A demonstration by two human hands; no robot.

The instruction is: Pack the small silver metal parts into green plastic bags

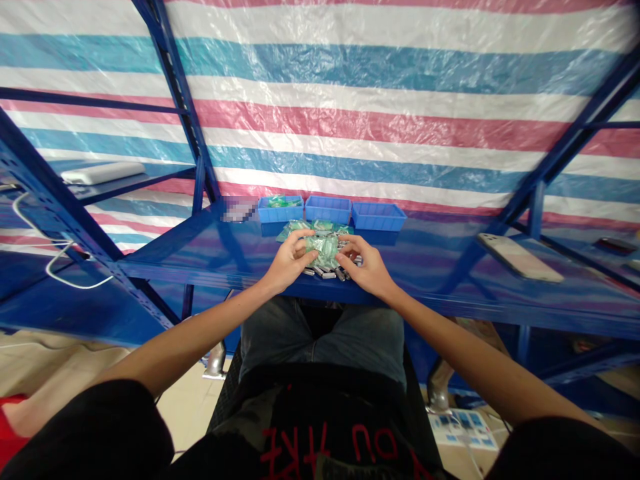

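Note:
Between my two hands is a clear plastic bag with a green tint (324, 251), its contents too blurred to name. My left hand (291, 259) grips the bag's left side with curled fingers. On the opposite side, my right hand (364, 265) pinches its right edge. Small shiny metal cylinders (327, 273) lie loose on the blue shelf under and in front of the bag. Just behind my hands are more greenish plastic bags (296, 228).
Three blue bins stand in a row at the back: the left bin (281, 212) holds green pieces, beside a middle bin (329, 211) and a right bin (379, 217). A phone (520, 257) lies right on the blue shelf (430, 260). Blue metal posts (173, 87) frame both sides.

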